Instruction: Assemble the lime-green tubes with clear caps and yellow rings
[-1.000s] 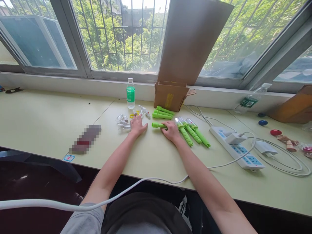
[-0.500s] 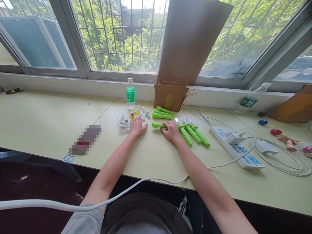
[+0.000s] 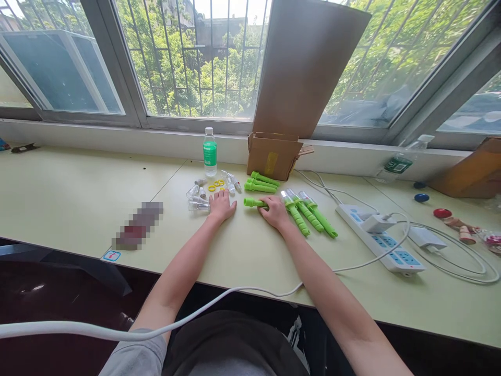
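Drawing back slightly since the earlier frames, the left hand (image 3: 222,206) is uncovering the yellow rings (image 3: 216,185) that are lying just beyond its fingertips; the right hand (image 3: 274,212) is keeping its place.

Head view: the left hand is lying palm down on the table (image 3: 78,193), fingers spread flat and holding nothing. Clear caps (image 3: 198,201) are lying just beside it, on its left. The right hand is resting with its fingers curled over the near end of a green tube (image 3: 253,202), pressing it against the table; the tube's free end is pointing toward the left hand, and a gap is separating the two hands. Three finished green sticks (image 3: 311,213) with clear tips are lying side by side, just to the right of the right hand. More green tubes (image 3: 260,183) are lying stacked farther back, in front of a cardboard box (image 3: 272,155). A bottle (image 3: 210,152) is standing upright behind the rings. A power strip (image 3: 385,245) is lying well to the right.
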{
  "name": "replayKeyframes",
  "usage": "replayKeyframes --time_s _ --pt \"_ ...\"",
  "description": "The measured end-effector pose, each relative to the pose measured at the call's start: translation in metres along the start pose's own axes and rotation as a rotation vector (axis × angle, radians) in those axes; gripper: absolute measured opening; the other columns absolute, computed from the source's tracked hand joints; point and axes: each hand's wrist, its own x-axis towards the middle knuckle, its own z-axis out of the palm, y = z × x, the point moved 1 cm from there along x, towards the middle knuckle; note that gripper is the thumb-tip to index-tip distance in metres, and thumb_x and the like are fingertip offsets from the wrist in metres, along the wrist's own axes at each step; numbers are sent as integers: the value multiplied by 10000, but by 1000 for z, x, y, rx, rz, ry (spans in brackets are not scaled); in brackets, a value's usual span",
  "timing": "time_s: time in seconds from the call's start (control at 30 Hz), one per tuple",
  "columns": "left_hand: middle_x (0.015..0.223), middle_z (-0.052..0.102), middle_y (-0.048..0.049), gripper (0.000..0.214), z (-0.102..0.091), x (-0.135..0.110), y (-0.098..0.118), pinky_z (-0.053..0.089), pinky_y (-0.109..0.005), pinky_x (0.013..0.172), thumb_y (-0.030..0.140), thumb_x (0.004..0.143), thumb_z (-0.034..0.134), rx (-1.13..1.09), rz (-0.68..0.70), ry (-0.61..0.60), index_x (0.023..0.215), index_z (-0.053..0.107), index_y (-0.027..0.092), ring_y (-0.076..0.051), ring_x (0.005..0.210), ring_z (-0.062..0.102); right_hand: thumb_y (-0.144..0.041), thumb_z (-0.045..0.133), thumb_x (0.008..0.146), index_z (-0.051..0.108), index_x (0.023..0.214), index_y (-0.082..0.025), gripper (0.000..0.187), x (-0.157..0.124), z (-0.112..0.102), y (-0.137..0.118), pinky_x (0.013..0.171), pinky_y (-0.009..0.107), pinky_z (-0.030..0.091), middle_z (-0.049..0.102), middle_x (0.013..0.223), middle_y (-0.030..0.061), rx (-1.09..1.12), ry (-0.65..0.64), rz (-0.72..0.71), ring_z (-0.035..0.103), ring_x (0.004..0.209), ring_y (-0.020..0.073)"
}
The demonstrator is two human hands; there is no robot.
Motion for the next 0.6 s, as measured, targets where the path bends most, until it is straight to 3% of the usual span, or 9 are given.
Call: replayKeyframes --time_s 0.17,0.27,0.37,0.6 --pt "1306 487 -139 512 -4 -2 -1 320 -433 1026 377 851 462 -43 31 98 1316 423 167 -282 1218 430 -303 582 762 672 999 -217 268 0 0 0 842 396 403 635 1019 81 0 -1 2 523 987 264" --pt "1157 603 -92 338 -9 -3 -2 377 -360 967 217 876 422 -101 65 145 1183 561 204 -227 1100 534 -304 581 761 672 1004 -220 272 0 0 -1 845 394 400 635 1017 80 -5 2 5 521 989 263" --pt "1025 669 -52 301 -12 -5 -2 389 -338 949 145 875 409 -163 92 161 1053 640 220 -193 977 600 -310 580 764 669 1014 -220 280 0 0 -1 845 393 400 633 1019 81 -11 -4 8 520 992 261" --pt "925 711 -33 356 -15 -7 2 404 -344 957 170 831 549 -281 64 199 1185 559 215 -189 952 633 -304 582 760 669 1015 -219 282 0 -1 -1 843 398 401 629 1018 85 -9 -9 8 519 996 267"
